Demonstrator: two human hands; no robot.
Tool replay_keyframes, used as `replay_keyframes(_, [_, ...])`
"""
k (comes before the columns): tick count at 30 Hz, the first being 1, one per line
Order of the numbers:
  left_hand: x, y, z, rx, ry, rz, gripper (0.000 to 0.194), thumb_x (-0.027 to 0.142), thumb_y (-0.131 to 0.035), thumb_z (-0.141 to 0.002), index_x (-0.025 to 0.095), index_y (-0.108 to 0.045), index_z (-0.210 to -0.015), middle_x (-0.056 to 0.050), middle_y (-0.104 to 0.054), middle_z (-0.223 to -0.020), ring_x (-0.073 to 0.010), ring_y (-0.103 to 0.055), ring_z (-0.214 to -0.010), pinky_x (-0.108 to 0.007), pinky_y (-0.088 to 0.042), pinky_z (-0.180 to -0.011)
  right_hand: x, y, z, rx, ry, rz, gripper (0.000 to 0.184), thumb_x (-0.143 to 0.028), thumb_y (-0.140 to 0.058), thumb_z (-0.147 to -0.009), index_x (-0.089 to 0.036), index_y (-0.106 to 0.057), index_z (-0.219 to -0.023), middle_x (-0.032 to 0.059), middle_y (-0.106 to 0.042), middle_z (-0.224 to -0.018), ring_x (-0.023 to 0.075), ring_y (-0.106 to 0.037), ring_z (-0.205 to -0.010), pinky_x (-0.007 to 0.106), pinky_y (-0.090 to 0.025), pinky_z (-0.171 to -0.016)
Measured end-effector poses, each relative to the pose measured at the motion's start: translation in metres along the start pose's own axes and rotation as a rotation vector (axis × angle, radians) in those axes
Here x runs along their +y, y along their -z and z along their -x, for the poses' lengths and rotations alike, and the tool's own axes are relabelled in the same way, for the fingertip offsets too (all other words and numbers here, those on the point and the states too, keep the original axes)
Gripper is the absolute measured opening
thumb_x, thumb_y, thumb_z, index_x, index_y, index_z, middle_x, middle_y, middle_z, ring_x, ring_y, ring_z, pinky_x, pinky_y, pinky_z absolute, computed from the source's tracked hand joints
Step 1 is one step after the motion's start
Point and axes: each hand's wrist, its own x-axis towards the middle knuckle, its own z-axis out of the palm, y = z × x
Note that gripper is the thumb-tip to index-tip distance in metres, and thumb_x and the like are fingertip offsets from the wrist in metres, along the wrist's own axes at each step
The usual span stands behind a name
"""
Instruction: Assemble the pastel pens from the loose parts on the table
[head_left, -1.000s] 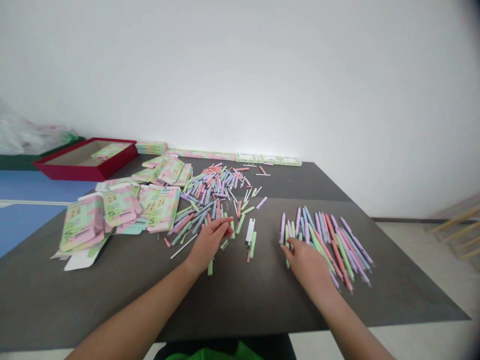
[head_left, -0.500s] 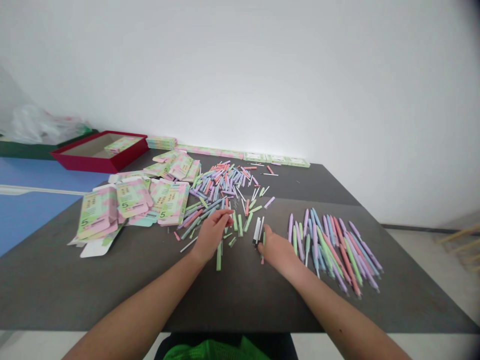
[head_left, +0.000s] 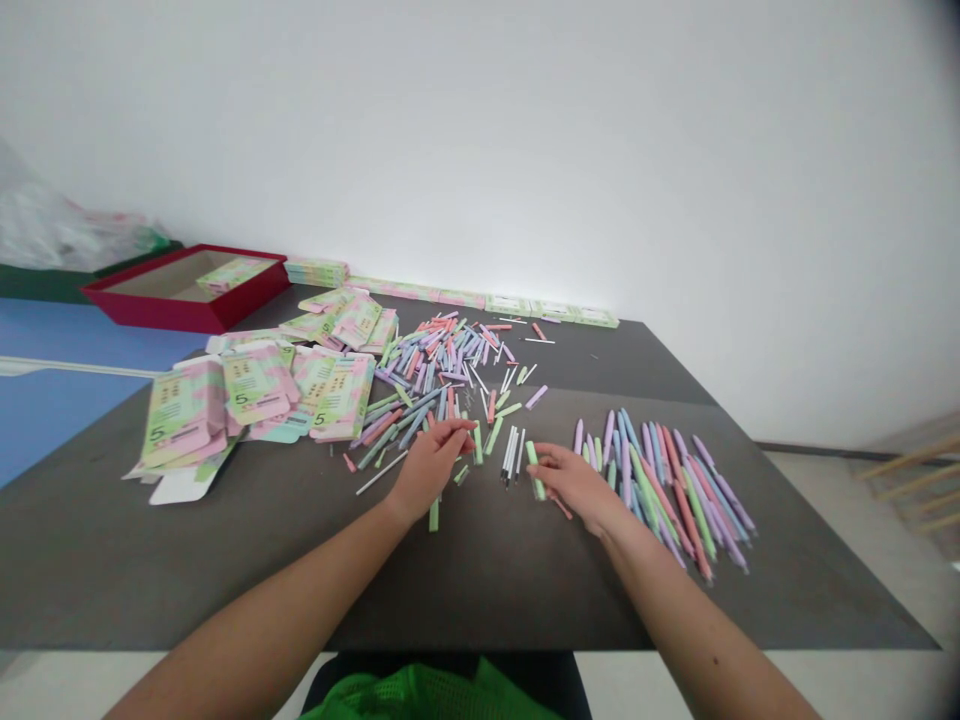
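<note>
My left hand (head_left: 431,468) rests at the near edge of a loose heap of pastel pen barrels and thin white refills (head_left: 442,375), its fingers curled together; whether they hold anything is hidden. My right hand (head_left: 574,478) pinches a pale green pen barrel (head_left: 534,470) between thumb and fingers. A few white refills (head_left: 510,455) lie just left of that hand. To its right lies a fan of assembled pastel pens (head_left: 660,490), roughly side by side. A pink piece (head_left: 561,507) lies under my right hand's edge.
Printed pastel cardboard boxes (head_left: 259,385) lie left on the dark table (head_left: 225,570). A red tray (head_left: 150,292) holding a box stands beyond the far left corner, with a plastic bag (head_left: 45,225) behind it. Flat cards (head_left: 480,300) line the wall.
My right hand has come away from the white refills, moved slightly right, and now has the green barrel. My left hand stays at the heap's edge.
</note>
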Motion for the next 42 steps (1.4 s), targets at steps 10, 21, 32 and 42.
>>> replay_keyframes(10, [0.000,-0.008,0.007,-0.070,-0.006,-0.119,0.029,0.036,-0.048,-0.080,0.017,-0.063,-0.097,-0.003,-0.064,-0.075,-0.0162,-0.060,-0.075,-0.028,-0.045,-0.075,-0.013,-0.008,0.002,-0.050,0.236,-0.351,0.036,-0.033,-0.059,-0.074,-0.019,-0.056,-0.107,-0.0021,-0.057,-0.075,0.0085,-0.047,-0.058,0.020,-0.036,-0.055])
replay_keyframes(21, [0.006,0.012,-0.008,0.104,-0.114,-0.269,0.032,0.036,-0.049,-0.081,0.017,-0.062,-0.103,-0.005,-0.067,-0.085,-0.0188,-0.060,-0.080,-0.029,-0.044,-0.074,-0.021,-0.010,-0.005,0.308,0.475,-0.213,0.029,-0.035,-0.053,-0.079,-0.018,-0.054,-0.102,0.0003,-0.058,-0.082,0.0137,-0.052,-0.074,0.025,-0.041,-0.069])
replay_keyframes(32, [0.015,0.031,0.047,-0.117,0.086,-1.151,0.034,0.042,-0.044,-0.082,0.018,-0.063,-0.068,-0.010,-0.064,-0.070,-0.0240,-0.060,-0.068,-0.032,-0.039,-0.065,0.012,-0.013,0.001,0.206,-0.029,0.908,0.054,-0.030,-0.048,-0.083,-0.011,-0.036,-0.133,0.0126,-0.067,-0.086,0.0278,-0.063,-0.083,0.032,-0.040,-0.065])
replay_keyframes(42, [0.012,0.025,0.066,-0.200,0.173,-1.267,0.030,0.035,-0.041,-0.080,0.017,-0.063,-0.071,-0.014,-0.065,-0.072,-0.0274,-0.061,-0.069,-0.033,-0.037,-0.061,0.003,-0.014,0.015,0.319,0.163,1.050,0.036,-0.033,-0.044,-0.088,-0.013,-0.052,-0.117,0.0154,-0.064,-0.099,0.0273,-0.061,-0.094,0.034,-0.044,-0.076])
